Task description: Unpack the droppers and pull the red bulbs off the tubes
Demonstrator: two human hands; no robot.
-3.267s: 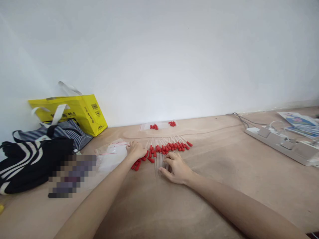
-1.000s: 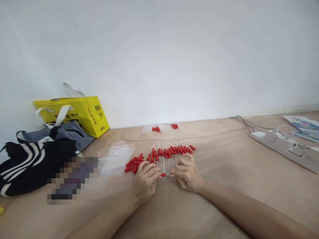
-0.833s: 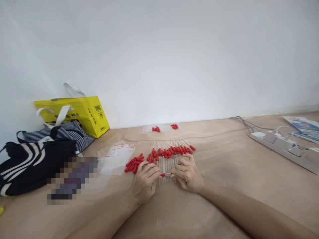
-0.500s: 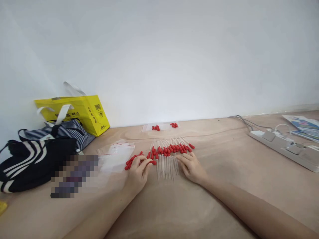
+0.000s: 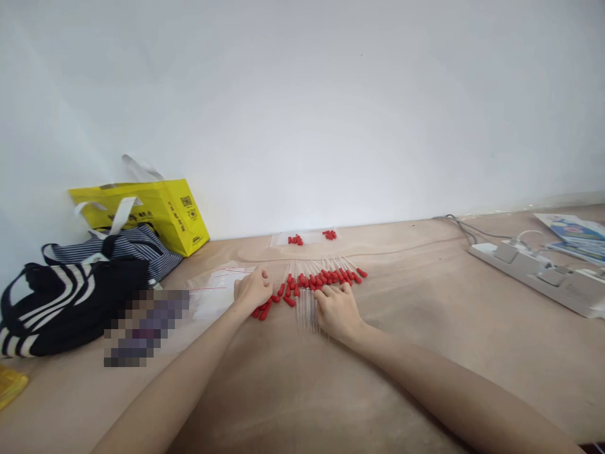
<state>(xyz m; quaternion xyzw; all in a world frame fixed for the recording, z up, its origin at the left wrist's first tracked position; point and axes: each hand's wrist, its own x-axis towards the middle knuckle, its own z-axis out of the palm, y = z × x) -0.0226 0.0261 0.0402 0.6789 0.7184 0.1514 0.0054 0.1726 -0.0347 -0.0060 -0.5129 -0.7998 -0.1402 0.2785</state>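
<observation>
My left hand (image 5: 254, 290) is curled over the right edge of the plastic bags, beside a small heap of loose red rubber bulbs (image 5: 263, 310). Its fingertips point away from me, and what they hold, if anything, is hidden. Over the right part of a row of clear thin tubes (image 5: 306, 312) lies my right hand (image 5: 338, 310), fingers bent and closed; I cannot make out anything in them. Just beyond, droppers with red bulbs (image 5: 326, 277) lie fanned out, bulbs toward me. One red bulb (image 5: 289, 302) lies apart, left of the tubes.
Clear zip bags (image 5: 215, 296) lie at left. Farther back, a clear bag (image 5: 312, 238) holds more red-bulbed droppers. A black striped bag (image 5: 70, 309) and a yellow bag (image 5: 184, 221) stand far left. A white power strip (image 5: 534, 277) with cables and papers (image 5: 571, 230) lie right.
My left hand has moved away from the tubes, left and farther back, over the bags' edge; a red bulb lies near where its fingers were. My right hand has shifted left over the tubes.
</observation>
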